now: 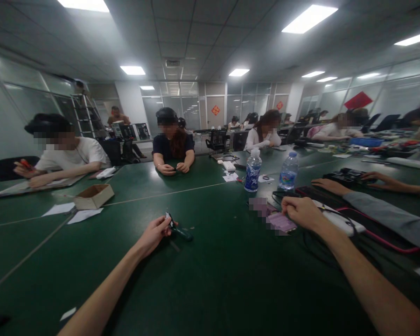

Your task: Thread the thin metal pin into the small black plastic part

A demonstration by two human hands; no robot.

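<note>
My left hand (157,234) is out over the green table (210,280), its fingers pinched on a small tool with a dark green handle (182,232) and a pale, metallic-looking end. What kind of tool it is does not show clearly. To the right, my right hand (303,212) is closed with its fingers curled under. It is just beside some purple, partly blurred paper-like pieces (282,222). Whether anything is inside that hand is hidden. Right by its wrist lie a white device (339,219) and a black cable (348,223).
Two water bottles, one dark blue (252,172) and one clear (289,172), stand beyond my right hand. A co-worker's grey sleeve (388,210) reaches in from the right. An open cardboard box (94,197) sits at left near white papers (86,215). Other people sit around the table.
</note>
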